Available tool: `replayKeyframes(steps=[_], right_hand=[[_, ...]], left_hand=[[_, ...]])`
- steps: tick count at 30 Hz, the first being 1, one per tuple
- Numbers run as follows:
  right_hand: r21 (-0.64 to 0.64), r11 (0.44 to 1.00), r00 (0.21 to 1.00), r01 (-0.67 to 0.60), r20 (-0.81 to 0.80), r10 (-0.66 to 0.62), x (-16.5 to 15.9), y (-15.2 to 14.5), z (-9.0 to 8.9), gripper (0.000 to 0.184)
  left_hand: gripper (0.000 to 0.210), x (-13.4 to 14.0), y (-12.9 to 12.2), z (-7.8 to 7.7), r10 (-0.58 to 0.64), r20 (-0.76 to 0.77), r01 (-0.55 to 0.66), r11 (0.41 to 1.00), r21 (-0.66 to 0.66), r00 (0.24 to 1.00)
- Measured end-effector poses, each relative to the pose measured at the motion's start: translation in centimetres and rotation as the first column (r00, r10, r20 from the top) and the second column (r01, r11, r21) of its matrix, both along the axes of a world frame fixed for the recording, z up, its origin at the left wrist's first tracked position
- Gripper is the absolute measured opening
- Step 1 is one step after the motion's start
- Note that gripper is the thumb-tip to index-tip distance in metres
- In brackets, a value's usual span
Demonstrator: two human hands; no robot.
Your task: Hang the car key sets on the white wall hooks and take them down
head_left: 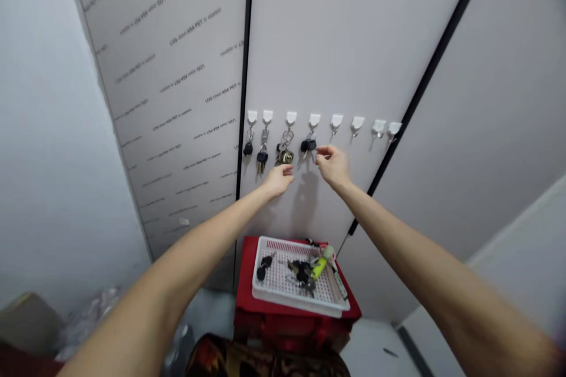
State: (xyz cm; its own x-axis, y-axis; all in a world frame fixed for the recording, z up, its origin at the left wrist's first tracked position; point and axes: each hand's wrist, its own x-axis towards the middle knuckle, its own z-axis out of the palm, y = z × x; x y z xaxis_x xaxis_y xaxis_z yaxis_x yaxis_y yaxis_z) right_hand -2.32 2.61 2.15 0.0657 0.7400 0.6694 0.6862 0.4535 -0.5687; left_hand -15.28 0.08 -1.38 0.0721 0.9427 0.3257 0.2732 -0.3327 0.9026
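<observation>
My right hand [332, 166] is at the fourth hook, thumb and fingers pinched at the edge of a bunch of keys [308, 145] with black heads. That bunch hangs by its ring from the white hook [314, 120]. Just below the third hook is my left hand [280, 180], its fingers loosely stretched to the right with nothing visible in them. Right above it hangs another key bunch [286, 154] with a round brass-coloured piece. Farther left, a black-headed key bunch [262, 157] and a black key fob [248, 148] hang from the first two hooks.
Several white hooks [358, 123] on the right carry no keys. Below, a white plastic basket [300, 304] holds loose keys and a yellow-green tag [319, 268]. It sits on a red box [252, 300]. Black strips [424, 91] edge the white panel.
</observation>
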Motion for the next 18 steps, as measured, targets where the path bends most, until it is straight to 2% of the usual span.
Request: replayKeyframes(steps=[2,3,5,7,9,11,13,18], right_hand=[[-0.154,0.984,0.985,-0.089,0.131,0.110,-0.6,-1.7,-4.4,0.028],[-0.260,0.954,0.955,-0.146,0.213,0.205,-0.9,-2.7,-6.9,0.027],[-0.465,0.855,0.836,-0.229,0.355,0.418,-1.6,-4.6,-11.9,0.026],[-0.591,0.760,0.690,-0.271,0.431,0.581,-2.2,-6.2,-16.1,0.027],[-0.625,0.726,0.606,-0.286,0.469,0.643,-2.7,-7.2,-19.0,0.030],[-0.620,0.740,0.601,-0.261,0.495,0.627,-3.3,-7.6,-20.6,0.032],[-0.612,0.762,0.621,-0.211,0.518,0.589,-4.0,-7.6,-21.2,0.029],[-0.601,0.789,0.665,-0.128,0.538,0.518,-5.1,-7.3,-21.0,0.020]], left_hand=[[0.039,-0.6,-1.2,-2.6,-0.014,-0.015,0.014,0.999,-0.040,1.000],[0.038,-1.0,-1.8,-4.1,-0.017,-0.028,0.015,0.998,-0.066,0.999],[0.034,-1.6,-3.0,-6.9,-0.019,-0.067,0.010,0.991,-0.136,0.998],[0.031,-2.2,-4.2,-9.3,-0.026,-0.121,-0.002,0.975,-0.223,0.992],[0.029,-2.8,-5.1,-10.9,-0.024,-0.166,-0.027,0.955,-0.295,0.986],[0.028,-3.3,-5.7,-11.8,-0.009,-0.184,-0.056,0.937,-0.346,0.983],[0.028,-3.5,-6.0,-12.4,0.017,-0.171,-0.083,0.919,-0.386,0.985],[0.025,-3.5,-6.0,-13.6,0.025,-0.144,-0.087,0.891,-0.446,0.989]])
